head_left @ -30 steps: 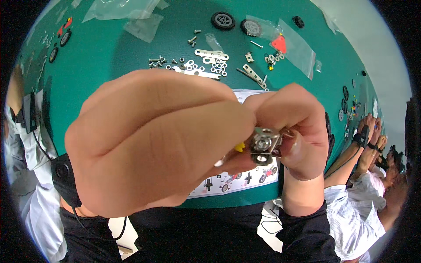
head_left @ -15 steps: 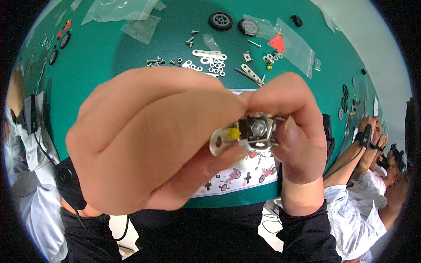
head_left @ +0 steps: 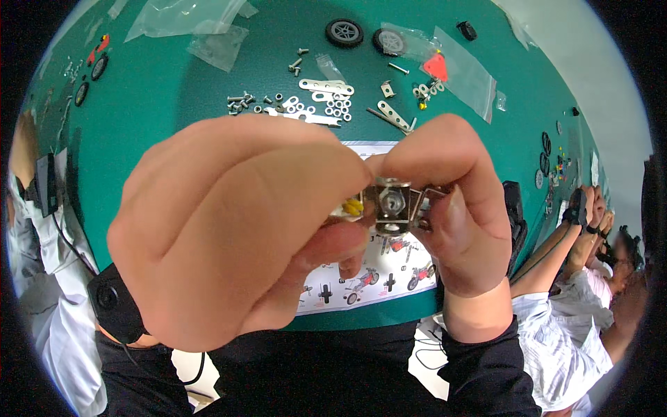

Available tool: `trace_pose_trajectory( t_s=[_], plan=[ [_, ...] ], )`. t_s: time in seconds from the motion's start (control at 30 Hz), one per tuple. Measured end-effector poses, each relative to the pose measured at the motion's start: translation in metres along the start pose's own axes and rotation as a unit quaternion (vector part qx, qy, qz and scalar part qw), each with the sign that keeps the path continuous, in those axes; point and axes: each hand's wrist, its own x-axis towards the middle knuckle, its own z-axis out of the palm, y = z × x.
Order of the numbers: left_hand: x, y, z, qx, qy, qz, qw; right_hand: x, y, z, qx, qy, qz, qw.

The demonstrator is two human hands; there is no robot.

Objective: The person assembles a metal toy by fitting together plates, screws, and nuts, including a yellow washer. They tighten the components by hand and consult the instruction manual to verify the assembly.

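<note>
Between my two hands is a small metal assembly (head_left: 393,224) of bent silver pieces, with a hex nut (head_left: 392,202) in its middle and a yellow part (head_left: 353,207) at its left end. My left hand (head_left: 236,229) pinches the end by the yellow part; its fingers cover much of that end. With thumb and bent forefinger, my right hand (head_left: 462,201) grips the other end, where a bent metal bracket shows. Below them lies a printed instruction sheet (head_left: 361,285) with pictures of a red motorcycle, partly hidden by my left hand.
Beyond my hands on the green table (head_left: 146,90) lie perforated metal strips (head_left: 326,87), a flat wrench (head_left: 313,118), screws (head_left: 240,101) and nuts. Farther back are a black wheel (head_left: 344,33), a red triangular piece (head_left: 435,67) and clear plastic bags (head_left: 462,76). Other people's arms (head_left: 549,250) rest at the right.
The metal assembly has shifted slightly left and turned. My left fingers now cover more of the flat holed end by the yellow part. Both hands keep their grip.
</note>
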Motion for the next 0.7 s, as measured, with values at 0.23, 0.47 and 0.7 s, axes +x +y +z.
trace_pose_trajectory(
  t_s=[0.23, 0.47, 0.7],
  plan=[
    [-0.002, 0.001, -0.004, 0.001, -0.031, -0.016, 0.999, 0.002, -0.001, -0.003, -0.040, -0.008, 0.005, 0.999],
    [-0.003, 0.000, -0.002, -0.029, -0.008, -0.015, 0.999, 0.004, -0.003, -0.004, -0.069, -0.014, -0.002, 0.998],
    [0.006, 0.008, 0.003, -0.084, -0.010, -0.051, 0.995, 0.003, -0.005, -0.010, -0.110, -0.016, -0.017, 0.994]
  ],
)
